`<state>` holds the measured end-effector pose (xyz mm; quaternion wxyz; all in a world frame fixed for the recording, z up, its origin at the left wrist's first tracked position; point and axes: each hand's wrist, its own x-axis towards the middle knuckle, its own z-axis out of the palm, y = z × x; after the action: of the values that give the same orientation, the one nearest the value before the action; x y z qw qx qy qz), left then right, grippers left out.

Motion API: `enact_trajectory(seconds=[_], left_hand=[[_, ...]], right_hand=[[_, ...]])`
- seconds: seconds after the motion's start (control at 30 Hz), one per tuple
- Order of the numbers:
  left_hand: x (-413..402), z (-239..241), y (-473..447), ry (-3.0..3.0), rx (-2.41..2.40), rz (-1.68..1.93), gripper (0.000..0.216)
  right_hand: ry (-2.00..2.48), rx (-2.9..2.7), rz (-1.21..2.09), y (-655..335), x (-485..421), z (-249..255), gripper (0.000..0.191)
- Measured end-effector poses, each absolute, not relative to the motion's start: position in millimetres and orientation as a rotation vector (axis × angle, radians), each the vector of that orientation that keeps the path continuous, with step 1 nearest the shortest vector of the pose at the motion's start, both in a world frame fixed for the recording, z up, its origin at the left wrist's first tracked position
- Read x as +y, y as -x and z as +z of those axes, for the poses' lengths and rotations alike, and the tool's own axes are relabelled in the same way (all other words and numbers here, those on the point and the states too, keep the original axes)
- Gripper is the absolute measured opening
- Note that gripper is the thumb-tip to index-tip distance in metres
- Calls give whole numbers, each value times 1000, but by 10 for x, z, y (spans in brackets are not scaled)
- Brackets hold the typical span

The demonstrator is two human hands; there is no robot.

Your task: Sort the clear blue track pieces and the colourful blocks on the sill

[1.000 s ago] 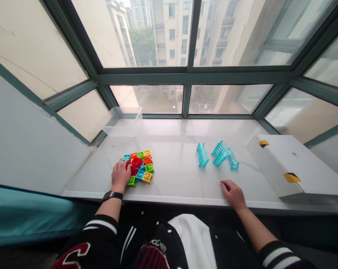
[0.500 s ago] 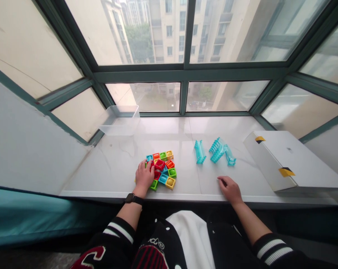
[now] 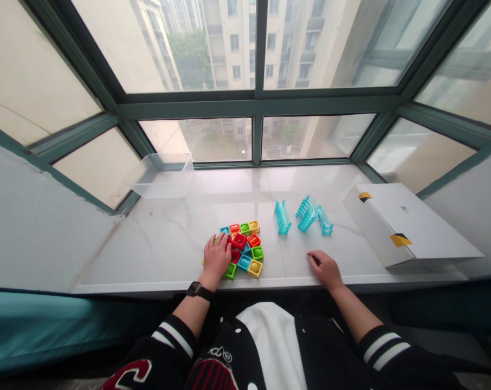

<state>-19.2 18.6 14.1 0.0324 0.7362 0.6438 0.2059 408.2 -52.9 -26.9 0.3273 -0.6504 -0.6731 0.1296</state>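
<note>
My left hand (image 3: 218,253) lies spread over the left side of a cluster of small square plastic blocks (image 3: 244,261) in red, blue, green and yellow. Its fingers rest on the blocks and partly hide several of them. A dark watch sits on that wrist. To the right, my right hand (image 3: 325,269) rests on the white sill with its fingers curled in, and nothing shows in it. Beyond it stand three translucent teal plastic pieces with ribbed edges: one on the left (image 3: 283,218), one in the middle (image 3: 307,213) and a smaller one on the right (image 3: 325,220).
A clear plastic bin (image 3: 164,188) stands at the back left by the window. On the right is a white box (image 3: 416,222) with yellow-and-black tape. Green window frames (image 3: 237,102) close in the white sill (image 3: 156,249), whose front edge runs just before my body.
My left hand and the block cluster have slid a little to the right along the sill, closer to the teal pieces. The camera view has turned slightly. My right hand stays put.
</note>
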Motion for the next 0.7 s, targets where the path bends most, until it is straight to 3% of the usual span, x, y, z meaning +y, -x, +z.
enact_trajectory(seconds=[0.23,0.37,0.6,0.7], left_hand=[[210,161,67,-2262,1905,637,46],[211,191,-21,-2265,1805,684,64],[148,144,-108,-2357,1610,701,92],[157,85,-109,-2344,1636,710,100]], right_hand=[[1496,-1768,463,-3661,-446,119,25],[1279,-1849,572,-3090,-206,482,24],[1372,-1986,725,-2174,279,557,61],[1491,-2002,743,-1991,336,506,49]])
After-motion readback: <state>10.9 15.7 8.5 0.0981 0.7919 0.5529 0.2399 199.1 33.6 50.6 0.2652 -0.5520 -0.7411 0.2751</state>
